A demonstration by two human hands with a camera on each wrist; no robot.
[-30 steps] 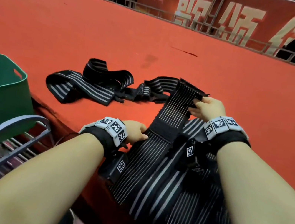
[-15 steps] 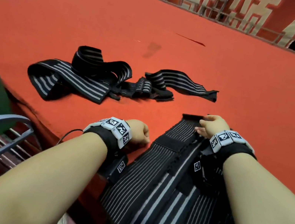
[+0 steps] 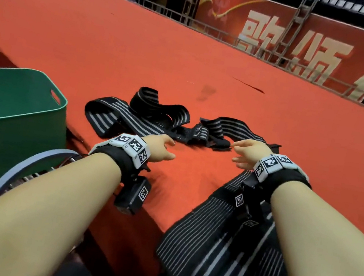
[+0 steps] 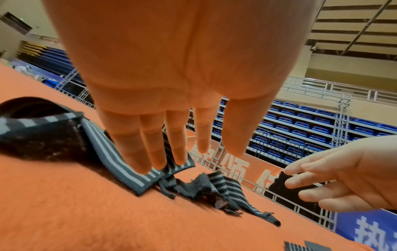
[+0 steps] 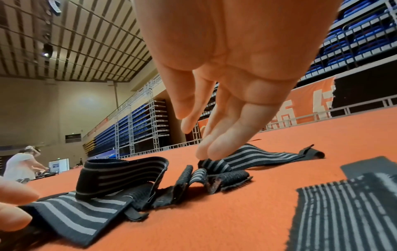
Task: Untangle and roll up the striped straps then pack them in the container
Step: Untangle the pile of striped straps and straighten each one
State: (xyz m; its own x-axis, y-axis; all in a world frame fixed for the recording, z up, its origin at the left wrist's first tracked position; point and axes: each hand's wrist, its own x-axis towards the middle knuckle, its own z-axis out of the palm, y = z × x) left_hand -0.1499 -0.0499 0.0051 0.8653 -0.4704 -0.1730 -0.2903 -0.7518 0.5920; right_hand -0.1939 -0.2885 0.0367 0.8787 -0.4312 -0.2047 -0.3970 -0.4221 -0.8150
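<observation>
A tangled heap of black straps with grey stripes [image 3: 155,121] lies on the orange carpeted platform [image 3: 213,58]. My left hand [image 3: 162,150] is at its near left side, fingers straight over a strap end [image 4: 137,176]. My right hand [image 3: 245,155] is at the heap's right part, its straight fingertips [image 5: 206,151] just above a folded strap [image 5: 214,165]. Neither hand holds anything. A wider striped strap [image 3: 219,240] lies flat under my right forearm and hangs over the platform's near edge.
A green plastic container [image 3: 11,114] stands at the left, below the platform edge, beside a grey curved metal frame [image 3: 26,167]. A metal railing [image 3: 241,39] and a red banner bound the far side. A person stands far off [image 5: 19,166].
Both hands have let go of the wide strap, which now lies flat. They have moved forward to the tangled heap with fingers spread.
</observation>
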